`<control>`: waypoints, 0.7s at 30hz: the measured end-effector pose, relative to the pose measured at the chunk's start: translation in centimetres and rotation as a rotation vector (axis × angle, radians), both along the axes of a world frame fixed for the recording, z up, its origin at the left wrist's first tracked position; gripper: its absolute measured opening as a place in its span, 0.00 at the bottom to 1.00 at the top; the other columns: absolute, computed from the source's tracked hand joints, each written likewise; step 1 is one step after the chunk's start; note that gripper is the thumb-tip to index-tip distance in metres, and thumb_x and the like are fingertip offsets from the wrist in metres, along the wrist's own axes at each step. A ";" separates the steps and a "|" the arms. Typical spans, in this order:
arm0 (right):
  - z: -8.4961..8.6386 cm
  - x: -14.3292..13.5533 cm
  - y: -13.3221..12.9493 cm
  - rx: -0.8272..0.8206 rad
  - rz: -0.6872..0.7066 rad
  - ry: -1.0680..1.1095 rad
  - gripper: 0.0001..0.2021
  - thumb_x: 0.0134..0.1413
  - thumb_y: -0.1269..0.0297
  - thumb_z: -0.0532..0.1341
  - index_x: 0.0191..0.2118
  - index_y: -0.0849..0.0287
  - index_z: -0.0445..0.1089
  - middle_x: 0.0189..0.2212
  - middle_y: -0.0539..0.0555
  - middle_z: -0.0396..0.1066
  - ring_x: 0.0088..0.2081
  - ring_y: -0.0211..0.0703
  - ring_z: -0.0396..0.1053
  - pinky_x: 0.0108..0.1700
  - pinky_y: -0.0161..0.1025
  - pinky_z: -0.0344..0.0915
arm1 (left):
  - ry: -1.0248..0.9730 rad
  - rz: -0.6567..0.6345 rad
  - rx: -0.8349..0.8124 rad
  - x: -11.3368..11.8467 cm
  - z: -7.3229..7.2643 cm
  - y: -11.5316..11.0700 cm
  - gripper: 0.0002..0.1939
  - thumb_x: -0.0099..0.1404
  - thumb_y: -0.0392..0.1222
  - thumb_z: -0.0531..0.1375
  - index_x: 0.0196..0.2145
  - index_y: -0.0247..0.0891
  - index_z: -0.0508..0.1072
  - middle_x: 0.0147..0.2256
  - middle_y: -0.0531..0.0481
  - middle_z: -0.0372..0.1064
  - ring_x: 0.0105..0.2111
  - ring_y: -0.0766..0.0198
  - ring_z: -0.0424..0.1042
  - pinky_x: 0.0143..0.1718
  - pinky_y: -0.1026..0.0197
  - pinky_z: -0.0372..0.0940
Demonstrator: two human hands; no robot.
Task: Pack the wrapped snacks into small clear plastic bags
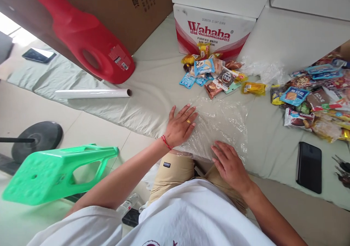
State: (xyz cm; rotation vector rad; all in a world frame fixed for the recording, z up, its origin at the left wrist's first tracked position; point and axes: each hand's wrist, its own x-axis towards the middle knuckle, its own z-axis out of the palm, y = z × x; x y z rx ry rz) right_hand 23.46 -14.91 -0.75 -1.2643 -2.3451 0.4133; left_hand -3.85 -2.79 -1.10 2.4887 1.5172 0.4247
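A clear plastic sheet [224, 120], thin and wrinkled, lies spread on the cloth-covered table [153, 78] in front of me. My left hand [181, 125] rests flat on its left side, fingers stretched out. Over the sheet's near edge is my right hand [228, 162], its fingers apart and nothing held in them; whether it presses on the plastic I cannot tell. Just beyond the sheet sits a small pile of wrapped snacks [203, 66], with one yellow snack packet [254, 88] lying to its right.
A larger heap of snacks [298, 96] and a black phone [310, 167] lie at the right. To the left are a white roll [94, 93], a red jug [90, 38] and another phone [38, 55]. A Wahaha carton [212, 30] stands behind. A green stool [54, 173] is at lower left.
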 end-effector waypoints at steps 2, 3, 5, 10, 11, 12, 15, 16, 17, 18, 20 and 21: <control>0.2 1.1 1.2 -0.054 0.078 -0.028 0.19 0.71 0.62 0.58 0.63 0.53 0.72 0.63 0.60 0.70 0.63 0.53 0.67 0.62 0.55 0.70 | 0.038 -0.023 -0.030 -0.1 -0.4 0.6 0.28 0.79 0.51 0.44 0.72 0.47 0.62 0.74 0.43 0.53 0.75 0.46 0.49 0.73 0.28 0.29; 0.6 2.1 2.2 -0.077 0.106 -0.017 0.18 0.71 0.62 0.58 0.62 0.53 0.72 0.61 0.59 0.72 0.62 0.51 0.69 0.61 0.53 0.72 | 0.063 -0.032 -0.056 -0.3 -0.6 0.9 0.29 0.79 0.52 0.44 0.72 0.48 0.60 0.74 0.43 0.51 0.75 0.45 0.50 0.72 0.26 0.28; 1.5 4.6 5.1 -0.082 0.068 0.015 0.16 0.72 0.61 0.57 0.60 0.52 0.73 0.55 0.57 0.77 0.56 0.46 0.73 0.56 0.47 0.73 | 0.112 -0.039 -0.097 -0.6 -1.2 1.5 0.30 0.79 0.55 0.45 0.73 0.49 0.57 0.75 0.43 0.48 0.75 0.44 0.49 0.71 0.24 0.30; 3.4 11.6 18.0 0.166 -0.357 -0.175 0.19 0.72 0.61 0.56 0.56 0.70 0.76 0.49 0.66 0.77 0.51 0.52 0.71 0.57 0.53 0.62 | 0.175 -0.043 -0.114 -0.8 -1.8 2.0 0.33 0.78 0.59 0.45 0.74 0.46 0.55 0.76 0.43 0.44 0.76 0.44 0.45 0.71 0.23 0.32; 3.3 12.6 20.8 0.177 -0.386 -0.217 0.22 0.71 0.60 0.56 0.58 0.73 0.74 0.52 0.69 0.75 0.53 0.53 0.69 0.56 0.53 0.59 | 0.178 -0.044 -0.115 -0.8 -1.8 2.0 0.34 0.77 0.60 0.46 0.74 0.46 0.55 0.76 0.43 0.44 0.76 0.44 0.45 0.71 0.23 0.32; 3.2 13.3 23.3 0.184 -0.393 -0.238 0.26 0.71 0.56 0.57 0.60 0.76 0.72 0.55 0.72 0.73 0.55 0.54 0.67 0.56 0.53 0.57 | 0.180 -0.044 -0.116 -0.7 -1.7 1.9 0.35 0.77 0.61 0.47 0.74 0.47 0.55 0.76 0.43 0.44 0.76 0.44 0.45 0.71 0.24 0.32; 2.4 14.5 28.6 0.162 -0.384 -0.258 0.35 0.63 0.43 0.59 0.52 0.79 0.74 0.55 0.74 0.71 0.54 0.54 0.65 0.50 0.51 0.55 | 0.169 -0.046 -0.112 -0.6 -1.6 1.9 0.36 0.76 0.63 0.48 0.74 0.48 0.55 0.76 0.43 0.45 0.76 0.44 0.46 0.72 0.25 0.33; 2.1 14.6 29.3 0.144 -0.394 -0.282 0.35 0.61 0.41 0.59 0.48 0.78 0.75 0.52 0.73 0.73 0.53 0.55 0.65 0.49 0.52 0.54 | 0.164 -0.047 -0.110 -0.6 -1.5 1.9 0.35 0.76 0.63 0.47 0.74 0.48 0.55 0.76 0.43 0.45 0.76 0.44 0.46 0.72 0.26 0.33; 1.8 14.7 29.5 0.132 -0.412 -0.311 0.34 0.60 0.40 0.60 0.45 0.76 0.76 0.48 0.71 0.74 0.53 0.56 0.64 0.48 0.53 0.53 | 0.158 -0.048 -0.108 -0.6 -1.5 1.8 0.35 0.76 0.63 0.47 0.74 0.48 0.55 0.76 0.44 0.45 0.76 0.45 0.46 0.72 0.26 0.33; 1.5 14.9 29.3 0.132 -0.433 -0.341 0.32 0.60 0.41 0.61 0.44 0.74 0.77 0.45 0.69 0.75 0.53 0.57 0.64 0.48 0.54 0.53 | 0.153 -0.048 -0.107 -0.7 -1.4 1.8 0.35 0.76 0.63 0.47 0.74 0.48 0.55 0.76 0.44 0.45 0.76 0.45 0.46 0.72 0.26 0.33; 1.0 15.4 27.8 0.168 -0.468 -0.373 0.26 0.60 0.46 0.65 0.43 0.71 0.79 0.41 0.67 0.75 0.53 0.60 0.64 0.47 0.57 0.52 | 0.143 -0.046 -0.107 -0.7 -1.3 1.8 0.35 0.76 0.62 0.48 0.74 0.48 0.56 0.76 0.44 0.47 0.75 0.45 0.47 0.72 0.27 0.33; 0.9 15.7 26.7 0.199 -0.472 -0.369 0.23 0.60 0.49 0.66 0.43 0.69 0.79 0.40 0.67 0.75 0.53 0.62 0.64 0.47 0.58 0.53 | 0.137 -0.043 -0.108 -0.7 -1.3 1.8 0.34 0.76 0.61 0.48 0.74 0.48 0.56 0.75 0.44 0.47 0.75 0.45 0.47 0.72 0.27 0.33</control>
